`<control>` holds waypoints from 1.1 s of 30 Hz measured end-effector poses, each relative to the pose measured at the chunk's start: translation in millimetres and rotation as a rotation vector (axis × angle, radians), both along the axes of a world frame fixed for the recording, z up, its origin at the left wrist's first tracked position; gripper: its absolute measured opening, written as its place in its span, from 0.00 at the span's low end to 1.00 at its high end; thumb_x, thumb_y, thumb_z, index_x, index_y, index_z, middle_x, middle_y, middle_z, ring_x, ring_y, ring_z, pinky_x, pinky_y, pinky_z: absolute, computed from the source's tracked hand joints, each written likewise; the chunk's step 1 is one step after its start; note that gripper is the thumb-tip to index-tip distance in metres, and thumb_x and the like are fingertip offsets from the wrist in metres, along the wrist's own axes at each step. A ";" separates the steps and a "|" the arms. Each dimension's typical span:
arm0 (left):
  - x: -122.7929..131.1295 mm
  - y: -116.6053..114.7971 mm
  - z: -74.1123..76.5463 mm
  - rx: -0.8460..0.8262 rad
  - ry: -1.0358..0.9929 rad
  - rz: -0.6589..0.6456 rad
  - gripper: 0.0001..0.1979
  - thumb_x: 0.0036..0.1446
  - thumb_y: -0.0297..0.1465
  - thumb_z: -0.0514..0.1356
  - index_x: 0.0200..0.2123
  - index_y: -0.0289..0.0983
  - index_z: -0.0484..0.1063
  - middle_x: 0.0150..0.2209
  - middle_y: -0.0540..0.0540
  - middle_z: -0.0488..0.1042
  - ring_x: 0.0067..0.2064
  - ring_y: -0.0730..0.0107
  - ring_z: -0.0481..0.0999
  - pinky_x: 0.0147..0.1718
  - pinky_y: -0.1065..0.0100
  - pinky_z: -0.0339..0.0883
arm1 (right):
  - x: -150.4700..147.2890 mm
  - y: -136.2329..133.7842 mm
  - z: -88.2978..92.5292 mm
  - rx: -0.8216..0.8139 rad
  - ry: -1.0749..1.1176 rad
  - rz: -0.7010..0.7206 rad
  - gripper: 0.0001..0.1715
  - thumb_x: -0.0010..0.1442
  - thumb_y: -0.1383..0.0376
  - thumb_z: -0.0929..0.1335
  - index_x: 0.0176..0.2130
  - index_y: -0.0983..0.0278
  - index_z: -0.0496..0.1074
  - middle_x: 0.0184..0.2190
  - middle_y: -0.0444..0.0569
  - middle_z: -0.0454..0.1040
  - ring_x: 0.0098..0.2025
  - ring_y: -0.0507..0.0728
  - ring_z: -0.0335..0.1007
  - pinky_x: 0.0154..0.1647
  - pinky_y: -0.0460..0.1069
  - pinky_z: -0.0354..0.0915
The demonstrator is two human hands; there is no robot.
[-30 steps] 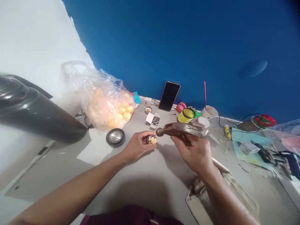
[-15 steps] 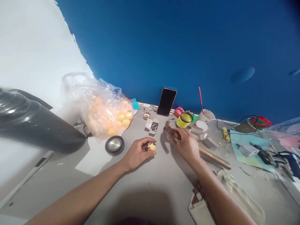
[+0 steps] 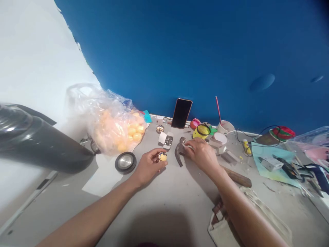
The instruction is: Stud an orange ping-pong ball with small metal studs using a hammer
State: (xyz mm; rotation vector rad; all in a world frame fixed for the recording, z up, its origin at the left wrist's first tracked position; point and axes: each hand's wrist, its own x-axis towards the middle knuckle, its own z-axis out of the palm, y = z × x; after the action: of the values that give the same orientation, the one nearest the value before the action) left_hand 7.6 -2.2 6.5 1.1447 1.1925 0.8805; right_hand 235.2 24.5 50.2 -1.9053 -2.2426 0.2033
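Observation:
My left hand [image 3: 149, 166] is closed round a small yellow ball [image 3: 161, 157] with dark and shiny studs over part of it, held low over the table. My right hand [image 3: 203, 154] has its fingers curled at the neck of a claw hammer [image 3: 180, 151]. The hammer's dark metal head shows left of the fingertips, and its wooden handle comes out under the wrist at the right. Beyond the left hand stands an open small white box [image 3: 162, 138] full of tiny metal tacks. Behind that box lies another studded ball piece [image 3: 160, 129].
A plastic bag of yellow-orange balls [image 3: 115, 130] and a dark cylinder [image 3: 46, 140] stand left. A round black-rimmed lid [image 3: 125, 162] lies nearer. A phone [image 3: 182, 113] leans on the blue wall. Right are a yellow cup [image 3: 201, 131], white cup [image 3: 226, 127] and cloth bag [image 3: 269, 212].
The hammer's head has turned and now lies with its claw toward me. My left hand has shifted slightly left with the ball. My right fingers stay at the hammer.

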 end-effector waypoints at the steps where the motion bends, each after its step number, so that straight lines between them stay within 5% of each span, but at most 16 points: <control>1: 0.8 0.2 -0.6 -0.008 -0.005 0.009 0.25 0.45 0.35 0.69 0.48 0.34 0.76 0.29 0.50 0.71 0.28 0.74 0.66 0.25 0.71 0.66 | -7.3 5.2 5.9 0.007 -0.027 0.026 0.13 0.69 0.62 0.65 0.43 0.59 0.80 0.43 0.51 0.78 0.48 0.59 0.72 0.40 0.47 0.62; 5: 3.3 0.3 -0.4 -0.019 -0.015 0.026 0.24 0.45 0.34 0.68 0.47 0.33 0.75 0.30 0.50 0.71 0.28 0.75 0.65 0.25 0.72 0.65 | -45.4 33.6 15.7 -0.019 -0.174 0.164 0.18 0.71 0.62 0.61 0.44 0.60 0.80 0.45 0.55 0.78 0.49 0.60 0.73 0.41 0.49 0.66; 11: 2.5 -0.6 3.2 -0.052 -0.058 0.003 0.25 0.45 0.35 0.69 0.48 0.33 0.74 0.28 0.52 0.69 0.28 0.75 0.64 0.26 0.72 0.64 | -81.3 62.3 0.9 -0.103 -0.298 0.200 0.15 0.62 0.73 0.66 0.45 0.69 0.80 0.45 0.65 0.79 0.49 0.64 0.77 0.43 0.52 0.71; 33: 0.1 1.6 -6.4 -0.034 -0.062 -0.043 0.24 0.47 0.34 0.69 0.49 0.34 0.74 0.31 0.50 0.71 0.28 0.74 0.66 0.26 0.72 0.61 | -75.1 66.3 -8.4 -0.059 -0.364 0.205 0.16 0.63 0.74 0.64 0.45 0.70 0.79 0.44 0.66 0.79 0.47 0.64 0.79 0.42 0.51 0.72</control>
State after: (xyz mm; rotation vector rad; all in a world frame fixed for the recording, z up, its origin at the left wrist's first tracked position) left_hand 7.7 -0.7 0.0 1.1036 1.1242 0.8542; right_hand 160.1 90.8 41.8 -1.8637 -2.6977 -0.0559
